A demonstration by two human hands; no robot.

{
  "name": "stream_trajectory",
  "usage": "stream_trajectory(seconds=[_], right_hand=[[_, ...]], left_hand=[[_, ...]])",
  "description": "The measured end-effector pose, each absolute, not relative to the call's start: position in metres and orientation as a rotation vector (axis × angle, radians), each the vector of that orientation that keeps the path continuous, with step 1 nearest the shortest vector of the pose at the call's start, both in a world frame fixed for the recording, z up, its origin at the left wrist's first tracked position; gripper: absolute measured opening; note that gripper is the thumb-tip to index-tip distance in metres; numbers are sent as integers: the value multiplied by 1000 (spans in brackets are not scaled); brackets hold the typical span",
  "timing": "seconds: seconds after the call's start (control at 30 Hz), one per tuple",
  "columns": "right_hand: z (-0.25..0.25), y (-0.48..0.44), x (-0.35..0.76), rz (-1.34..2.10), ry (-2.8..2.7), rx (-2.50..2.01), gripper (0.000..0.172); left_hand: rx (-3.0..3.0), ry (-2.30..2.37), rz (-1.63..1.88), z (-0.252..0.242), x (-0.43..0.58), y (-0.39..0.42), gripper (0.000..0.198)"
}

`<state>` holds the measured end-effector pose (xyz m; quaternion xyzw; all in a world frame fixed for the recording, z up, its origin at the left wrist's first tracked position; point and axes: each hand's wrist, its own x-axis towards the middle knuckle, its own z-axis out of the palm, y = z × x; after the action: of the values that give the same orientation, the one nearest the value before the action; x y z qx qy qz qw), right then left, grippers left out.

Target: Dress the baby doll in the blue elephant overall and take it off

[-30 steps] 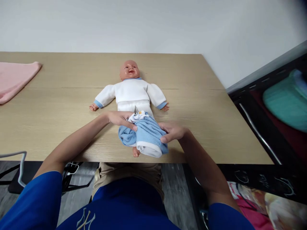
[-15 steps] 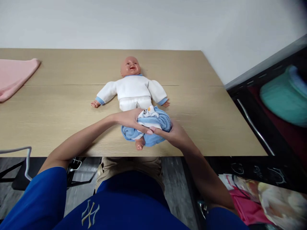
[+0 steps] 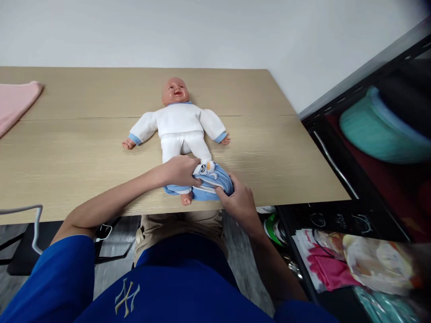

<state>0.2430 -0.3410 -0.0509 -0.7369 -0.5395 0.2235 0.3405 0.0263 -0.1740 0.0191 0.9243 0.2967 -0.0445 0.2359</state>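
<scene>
A baby doll [image 3: 180,120] in a white top and white trousers with blue trim lies face up on the wooden table. Around its lower legs is a bunched light-blue garment [image 3: 220,177] with a white animal face on it. My left hand [image 3: 182,171] grips the cloth beside that face, its fingers partly hidden. On the right edge of the garment, my right hand [image 3: 238,197] pinches the blue cloth between thumb and fingers. One bare foot [image 3: 186,198] of the doll shows below the cloth; the other is hidden.
Pink cloth [image 3: 16,105] lies at the table's far left. A white cable [image 3: 37,224] bends over the near left edge. To the right stand a dark shelf with a teal container [image 3: 384,130] and a lower shelf with bagged items [image 3: 377,260].
Both hands and the blue garment have moved down toward the doll's feet, so more of the white trouser legs shows. The camera view has shifted slightly to the right.
</scene>
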Motion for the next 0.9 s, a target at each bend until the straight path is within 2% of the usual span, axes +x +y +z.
stream_trajectory(seconds=[0.17,0.3,0.47,0.77,0.9], right_hand=[[-53,-341,234,627,-1429,-1859,46],[-51,-341,226,508,-1338,-1998,39],[-62,-340,228,416,-1320,-1859,32],[-95,-334,235,886,-1119,-1590,44],[-101,-334,227,903,-1120,-1501,44]], left_hand=[[2603,869,-274,23,30,-184,43],[2596,899,-281,23,31,-183,49],[2508,945,-187,16,30,-181,57],[2232,787,167,-17,25,-166,68],[2155,707,291,-14,23,-163,58]])
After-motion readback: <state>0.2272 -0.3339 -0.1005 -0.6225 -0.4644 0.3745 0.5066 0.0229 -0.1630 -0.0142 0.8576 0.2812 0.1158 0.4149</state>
